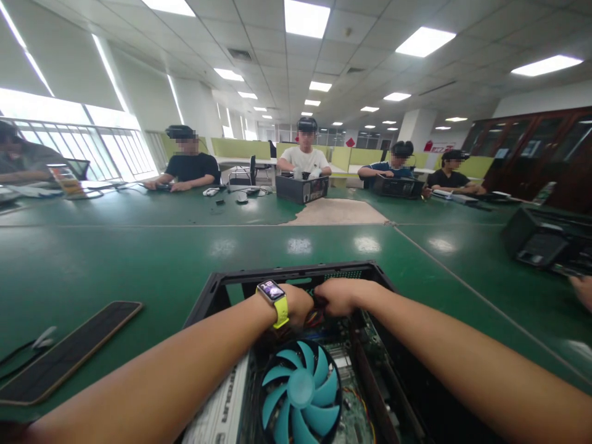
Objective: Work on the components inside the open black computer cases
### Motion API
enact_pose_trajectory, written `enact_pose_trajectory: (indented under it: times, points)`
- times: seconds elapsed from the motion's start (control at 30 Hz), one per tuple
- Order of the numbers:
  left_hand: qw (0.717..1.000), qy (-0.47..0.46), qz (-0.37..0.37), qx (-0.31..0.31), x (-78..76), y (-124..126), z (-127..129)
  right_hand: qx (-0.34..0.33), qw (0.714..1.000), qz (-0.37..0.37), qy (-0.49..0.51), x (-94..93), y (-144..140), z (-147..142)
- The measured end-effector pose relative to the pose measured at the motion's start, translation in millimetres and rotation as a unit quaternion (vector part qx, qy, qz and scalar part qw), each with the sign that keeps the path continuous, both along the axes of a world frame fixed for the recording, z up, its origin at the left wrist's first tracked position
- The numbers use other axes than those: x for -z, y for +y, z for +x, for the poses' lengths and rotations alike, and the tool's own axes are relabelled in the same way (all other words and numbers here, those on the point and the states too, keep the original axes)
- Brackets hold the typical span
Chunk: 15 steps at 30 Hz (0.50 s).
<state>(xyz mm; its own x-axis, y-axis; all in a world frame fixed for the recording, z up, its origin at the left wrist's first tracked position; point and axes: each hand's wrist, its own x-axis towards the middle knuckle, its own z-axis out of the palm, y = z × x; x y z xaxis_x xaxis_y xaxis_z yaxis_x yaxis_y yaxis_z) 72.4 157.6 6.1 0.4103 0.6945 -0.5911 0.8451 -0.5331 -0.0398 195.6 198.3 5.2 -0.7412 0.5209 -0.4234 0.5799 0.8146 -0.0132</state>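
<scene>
a wide green table (139, 259) runs across the view, shiny under the ceiling lights; on it, close in front of the wearer, stands an open computer case (296, 269), black at the rim, with its insides bare to the camera; both forearms reach over it from the two lower corners, and the hands meet near its far wall; the left hand (298, 303) has its fingers bent downward, their tips lost to view, so i cannot tell whether it grips anything; the right hand (341, 297) is curled nearly into a fist just beside it, right by a dark bunch of wires (316, 317), and its grip too is hidden; a second dark case (550, 240) lies at the right, near a co-worker's hand (581, 291); on the left a flat dark slab (69, 354) with a tan edge lies on the table; inside the open case, nearest the wearer, a round fan (300, 388) shows teal blades in a black ring; to its left is a white panel (217, 413) with dark lettering, to its right a green circuit board (356, 385) crossed by a thin red and yellow wire (365, 410); a small watch (272, 290) with a lime strap sits on the left wrist
</scene>
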Motion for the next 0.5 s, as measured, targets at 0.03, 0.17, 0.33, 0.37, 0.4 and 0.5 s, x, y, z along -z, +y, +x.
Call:
enact_pose_trajectory:
  times: [0.03,0.17,0.33,0.37,0.4,0.5]
  points:
    - [1.000,-0.003,-0.012,-0.006,-3.9,1,-1,0.011,0.999,-0.032,0.029,0.0,3,2]
    - [0.992,-0.042,-0.112,-0.037,-12.0,3,-6,0.054,0.987,-0.150,-0.021,4.4,4,5]
    - [0.961,-0.063,-0.230,-0.139,0.3,8,-8,-0.004,0.992,-0.009,-0.125,21.7,-18,-11]
    - [0.962,-0.052,-0.226,-0.145,4.7,9,-7,-0.009,0.992,0.001,-0.129,25.1,-22,-14]
    - [0.965,-0.037,-0.217,-0.144,9.2,11,-6,-0.013,0.991,0.004,-0.131,27.6,-25,-16]
    - [0.977,0.001,-0.178,-0.117,20.7,13,-4,-0.035,0.992,0.001,-0.124,28.3,-25,-16]
